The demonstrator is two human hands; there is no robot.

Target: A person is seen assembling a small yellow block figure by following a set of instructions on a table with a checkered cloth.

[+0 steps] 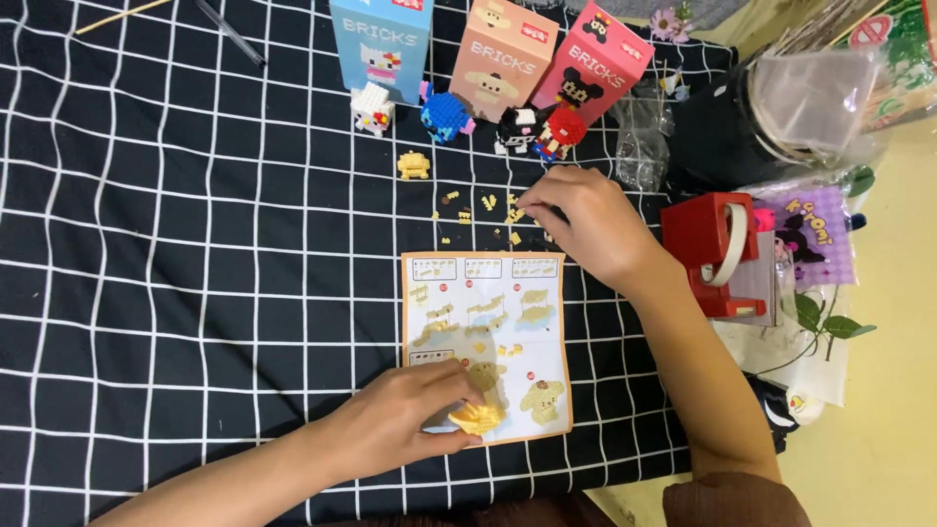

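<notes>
On the instruction sheet (pixel 485 322), left hand (pixel 405 425) pinches yellow brick piece (pixel 476 418).

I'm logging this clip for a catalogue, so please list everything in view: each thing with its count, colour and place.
Cloth: one, black with white grid, covering the surface.
Boxes: three, blue, peach and pink, standing along the top edge.
Brick figures: four, white, blue, black-and-white, red-and-black, in a row in front of the boxes.
Small yellow build: one, below the figures.
Loose bricks: many, yellow and brown, scattered above the sheet.
Instruction sheet: one, orange-bordered, at centre.
Red holder: one, at right.
Clear bags: count unclear, right of the boxes.
Yellow brick piece: one, on the sheet's lower edge.
Left hand: pinching the yellow brick piece.
Right hand: fingertips on the loose bricks.
</notes>
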